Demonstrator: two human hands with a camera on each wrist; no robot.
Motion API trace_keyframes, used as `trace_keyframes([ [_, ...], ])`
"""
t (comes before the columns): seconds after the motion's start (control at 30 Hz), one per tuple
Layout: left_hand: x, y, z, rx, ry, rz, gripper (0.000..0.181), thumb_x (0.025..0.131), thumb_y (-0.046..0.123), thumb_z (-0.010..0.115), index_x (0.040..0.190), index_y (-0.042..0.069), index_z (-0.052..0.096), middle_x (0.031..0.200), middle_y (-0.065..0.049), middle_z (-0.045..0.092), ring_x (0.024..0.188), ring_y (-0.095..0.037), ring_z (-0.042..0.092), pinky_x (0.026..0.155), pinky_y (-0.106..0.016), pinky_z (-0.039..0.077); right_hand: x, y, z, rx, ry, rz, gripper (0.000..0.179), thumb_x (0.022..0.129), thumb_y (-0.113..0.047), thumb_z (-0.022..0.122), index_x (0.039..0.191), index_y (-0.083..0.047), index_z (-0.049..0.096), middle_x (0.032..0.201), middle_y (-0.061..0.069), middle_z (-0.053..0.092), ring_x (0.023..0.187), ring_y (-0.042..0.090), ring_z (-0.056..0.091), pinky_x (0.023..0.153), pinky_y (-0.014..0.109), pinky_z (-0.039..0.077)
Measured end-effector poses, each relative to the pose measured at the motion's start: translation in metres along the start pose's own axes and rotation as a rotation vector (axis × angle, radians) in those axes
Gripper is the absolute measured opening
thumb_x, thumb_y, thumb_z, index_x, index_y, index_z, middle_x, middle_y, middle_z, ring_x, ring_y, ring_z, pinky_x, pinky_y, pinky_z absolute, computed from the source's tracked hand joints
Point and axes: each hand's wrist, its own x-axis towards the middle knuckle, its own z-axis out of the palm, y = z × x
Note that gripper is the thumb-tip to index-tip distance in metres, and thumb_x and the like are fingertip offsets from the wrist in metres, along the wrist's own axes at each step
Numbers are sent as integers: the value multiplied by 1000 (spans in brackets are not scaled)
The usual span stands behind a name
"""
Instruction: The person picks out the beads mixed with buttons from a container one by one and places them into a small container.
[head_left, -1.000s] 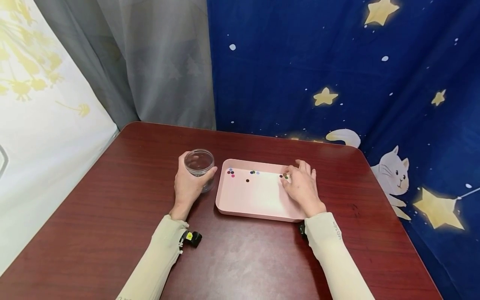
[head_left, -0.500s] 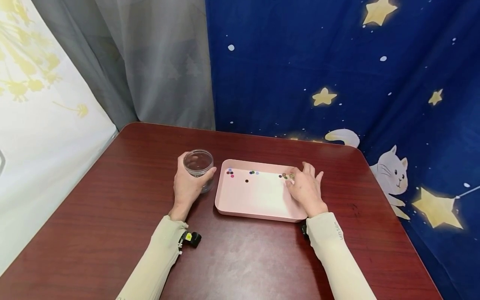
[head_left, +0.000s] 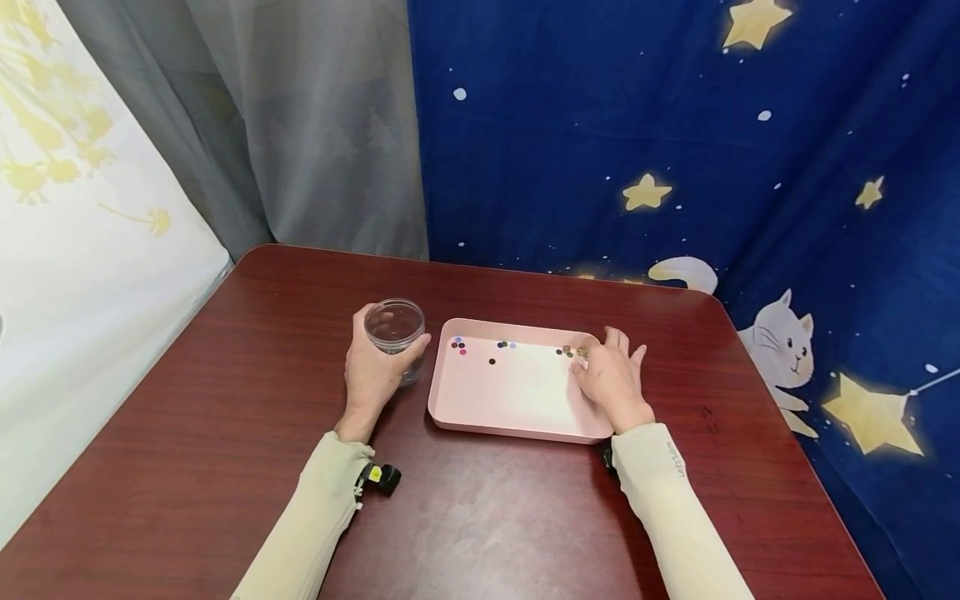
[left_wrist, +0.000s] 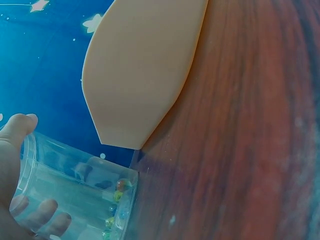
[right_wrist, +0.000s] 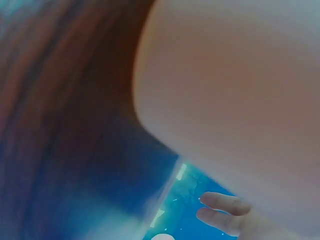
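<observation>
My left hand (head_left: 372, 371) grips a clear round jar (head_left: 396, 323) upright just left of a pink tray (head_left: 480, 416). In the left wrist view, several glass marbles (left_wrist: 121, 185) lie at the bottom of the jar. My right hand (head_left: 611, 375) reaches over the tray's right end, thumb and forefinger low beside a group of small marbles (head_left: 567, 350). I cannot tell whether a marble is between these fingertips. The tray wall hides them in the right wrist view, where two other fingers (right_wrist: 222, 204) extend past its edge.
More marbles (head_left: 457, 343) sit in the tray's far left corner. Others (head_left: 502, 344) lie along its far side, with a single dark marble (head_left: 492, 362) nearer the middle. The tray rests on a dark red wooden table (head_left: 300, 317), with a starry blue curtain (head_left: 540, 150) behind.
My right hand has shifted slightly right along the tray, uncovering more of the right-hand marbles, and has then stayed almost still. The left hand keeps hold of the jar in place.
</observation>
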Motion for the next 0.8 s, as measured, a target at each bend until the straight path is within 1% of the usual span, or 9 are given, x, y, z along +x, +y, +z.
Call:
trace_keyframes([
  [0.2,-1,1,0,2,-1,-6,94,72,52,93,148,31,43,137,4,65,126,-19,62,107,-47,46,-4,2,-2,-15,-12,9,44,98,-24,69,136,-3,64,157,34,37,152,49,28,118,81,13],
  [0.43,0,1,-1,24,-1,-17,96,71,56,92,150,32,42,137,3,66,126,-21,63,105,-50,46,-6,4,-3,8,-2,13,27,98,-14,69,123,-4,71,151,33,45,147,50,36,118,81,13],
  [0.6,0,1,-1,21,-3,-16,96,72,55,92,150,32,42,137,3,66,126,-21,63,106,-50,47,-6,6,-3,17,-7,18,22,99,-11,68,120,-6,73,148,30,50,143,49,40,118,81,12],
  [0.8,1,0,-1,11,-3,-5,95,72,54,92,149,30,43,137,4,65,126,-20,63,106,-49,46,-5,8,-2,26,-7,21,16,98,-11,68,112,-8,75,142,27,55,139,48,46,117,82,13],
])
